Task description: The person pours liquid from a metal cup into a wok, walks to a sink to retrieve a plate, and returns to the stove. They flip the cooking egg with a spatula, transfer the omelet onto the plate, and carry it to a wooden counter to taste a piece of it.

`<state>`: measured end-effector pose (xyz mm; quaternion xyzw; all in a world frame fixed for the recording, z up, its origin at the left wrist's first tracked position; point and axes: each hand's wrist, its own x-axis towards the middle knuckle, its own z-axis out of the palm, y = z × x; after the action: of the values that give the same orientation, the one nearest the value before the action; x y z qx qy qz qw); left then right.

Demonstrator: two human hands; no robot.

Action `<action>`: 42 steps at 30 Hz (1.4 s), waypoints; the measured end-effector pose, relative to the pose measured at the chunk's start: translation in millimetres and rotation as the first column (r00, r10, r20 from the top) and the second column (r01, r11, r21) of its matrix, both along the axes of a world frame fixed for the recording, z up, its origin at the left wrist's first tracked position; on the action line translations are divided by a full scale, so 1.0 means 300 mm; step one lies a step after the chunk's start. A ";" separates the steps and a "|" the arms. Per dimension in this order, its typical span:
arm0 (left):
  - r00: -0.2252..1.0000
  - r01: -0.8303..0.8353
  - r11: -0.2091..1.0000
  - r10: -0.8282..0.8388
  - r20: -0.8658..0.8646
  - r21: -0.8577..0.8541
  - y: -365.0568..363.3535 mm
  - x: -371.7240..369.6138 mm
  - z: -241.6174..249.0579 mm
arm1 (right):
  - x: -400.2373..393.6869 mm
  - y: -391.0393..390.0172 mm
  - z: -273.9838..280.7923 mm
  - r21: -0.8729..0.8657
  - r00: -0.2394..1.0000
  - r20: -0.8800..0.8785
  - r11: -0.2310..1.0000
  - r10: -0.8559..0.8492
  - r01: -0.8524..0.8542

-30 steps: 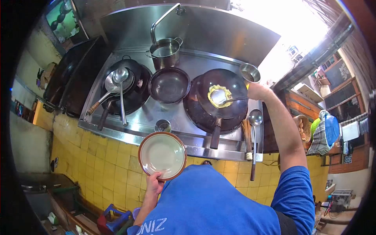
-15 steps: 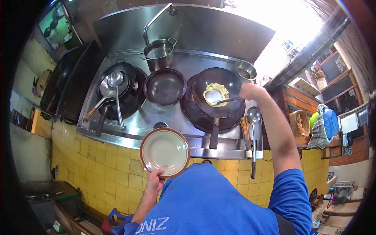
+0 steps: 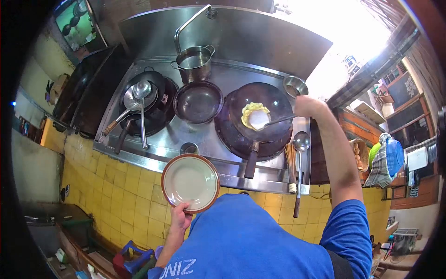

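Observation:
My left hand (image 3: 180, 216) is closed on the near rim of a cream plate (image 3: 189, 182) with a brown edge, held in front of the stove and tilted a little. Nothing lies on the plate. My right hand (image 3: 308, 107) grips the handle of a spatula (image 3: 281, 119), which reaches leftward into a dark wok (image 3: 241, 94). The spatula's pale blade rests on or against a yellow fried egg (image 3: 251, 108) in the middle of the wok and covers part of it. The wok's own handle (image 3: 252, 160) points toward me.
Left of the wok sits a dark pan (image 3: 198, 102), with a steel pot (image 3: 193, 63) behind it. A ladle and a strainer (image 3: 131, 99) lie over stacked woks. Right of the wok are a bamboo whisk (image 3: 291, 168), another ladle (image 3: 301, 142) and a steel bowl (image 3: 296, 86).
The spatula blade has shifted right and toward me over the egg, and my right hand has moved slightly right. The plate is a little farther left in view. The view itself has shifted slightly.

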<state>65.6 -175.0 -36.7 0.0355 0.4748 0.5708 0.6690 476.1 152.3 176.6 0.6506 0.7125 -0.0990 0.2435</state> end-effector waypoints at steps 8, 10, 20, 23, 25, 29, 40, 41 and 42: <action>0.997 -0.056 0.998 0.056 0.053 -0.016 -0.044 0.121 0.003 | 0.055 0.005 -0.060 0.022 0.987 0.093 0.991 0.133 -0.136; 0.995 -0.088 0.996 0.088 0.049 -0.015 -0.063 0.164 0.026 | 0.087 0.038 -0.053 -0.048 0.983 0.098 0.987 0.155 -0.151; 0.993 -0.118 0.993 0.118 0.002 -0.030 -0.161 0.218 -0.046 | 0.061 0.058 -0.097 -0.052 0.972 -0.038 0.970 0.234 -0.236; 0.997 -0.076 0.994 0.076 -0.008 -0.076 -0.145 0.175 -0.034 | 0.052 0.038 -0.091 -0.024 0.990 -0.032 0.990 0.138 -0.139; 0.997 -0.072 0.996 0.073 0.017 -0.045 -0.103 0.158 0.002 | 0.036 0.035 -0.129 0.026 0.980 0.008 0.980 0.197 -0.198; 0.998 -0.053 0.998 0.054 0.039 -0.036 -0.046 0.100 -0.002 | 0.050 0.086 -0.206 -0.057 0.942 0.066 0.943 0.330 -0.327; 0.995 0.028 0.995 -0.020 0.094 -0.091 0.019 -0.088 -0.034 | -0.027 0.021 -0.158 0.069 1.000 0.011 0.997 0.029 -0.029; 0.995 0.040 0.993 -0.030 0.099 -0.107 0.026 -0.100 -0.022 | -0.047 0.023 -0.138 0.048 1.000 0.017 0.999 0.011 -0.012; 0.994 0.045 0.993 -0.033 0.103 -0.113 0.027 -0.115 -0.018 | -0.084 0.012 -0.099 0.028 1.000 0.022 1.000 -0.005 0.004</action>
<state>31.1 -166.9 -42.2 -0.0230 0.4718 0.5302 0.7041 451.0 155.8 146.9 0.6566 0.7095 -0.0824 0.2422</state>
